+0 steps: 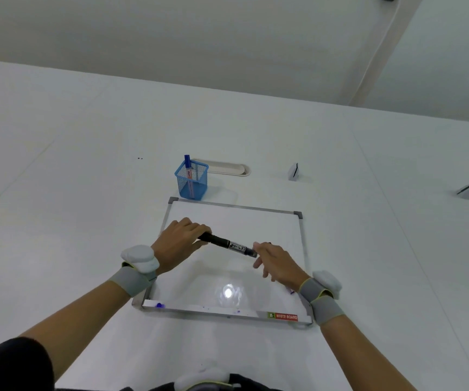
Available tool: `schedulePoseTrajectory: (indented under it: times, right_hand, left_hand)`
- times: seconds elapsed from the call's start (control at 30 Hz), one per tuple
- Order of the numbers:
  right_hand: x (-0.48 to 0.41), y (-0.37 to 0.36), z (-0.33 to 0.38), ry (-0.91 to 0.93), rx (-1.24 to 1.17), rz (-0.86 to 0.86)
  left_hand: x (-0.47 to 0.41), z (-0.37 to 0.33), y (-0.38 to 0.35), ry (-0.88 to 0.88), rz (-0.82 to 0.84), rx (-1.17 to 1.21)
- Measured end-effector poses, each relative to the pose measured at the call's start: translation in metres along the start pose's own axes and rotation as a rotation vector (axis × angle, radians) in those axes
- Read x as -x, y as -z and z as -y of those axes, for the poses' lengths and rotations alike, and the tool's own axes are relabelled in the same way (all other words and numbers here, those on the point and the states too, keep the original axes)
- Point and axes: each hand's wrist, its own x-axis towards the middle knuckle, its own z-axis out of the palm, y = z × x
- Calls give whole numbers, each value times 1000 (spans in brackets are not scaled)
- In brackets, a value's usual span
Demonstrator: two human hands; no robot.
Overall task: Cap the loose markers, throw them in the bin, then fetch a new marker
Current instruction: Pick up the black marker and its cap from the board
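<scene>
A slim black cylindrical marker (227,244) w/ a printed label band is held level above a rectangular whiteboard (233,277) w/ a thin grey metal frame, glossy face showing a light glare and blue ink spots along the near edge. The left hand (181,241) has its grip clamped round the marker's left end; the right hand (277,263) pinches the right end, fingers closed on it. Both wrists wear grey fabric bands w/ white padded lumps. Board lies flat on a smooth white worktop (72,193). Just beyond its far left corner stands a blue wire-mesh square pen holder (191,180) w/ a blue-capped white marker (188,172) upright inside. Plain white wall behind.
</scene>
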Motion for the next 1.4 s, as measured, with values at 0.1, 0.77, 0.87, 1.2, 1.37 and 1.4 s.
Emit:
schedulePoseTrajectory:
  times: [0.1, 0.77, 0.87, 1.2, 1.37, 1.4]
  right_hand:
    - [-1, 1, 0, -10, 2, 28]
    - [1, 11, -5, 43, -363, 27]
    - [-1, 23, -14, 75, -353, -129]
    - [-32, -6, -22, -190, -261, -452]
    - [-46, -45, 2, -158, -40, -460]
    - [-47, -53, 8, -121, -4, -403]
  left_hand:
    - [1, -5, 3, -3, -8, 28]
    - [18, -14, 17, 284, 218, 464]
    - [22, 1, 30, 419, 143, 553]
    - [30, 25, 42, 642, -34, 611]
    - [28, 20, 45, 652, -82, 608]
    - [28, 20, 46, 654, -87, 614]
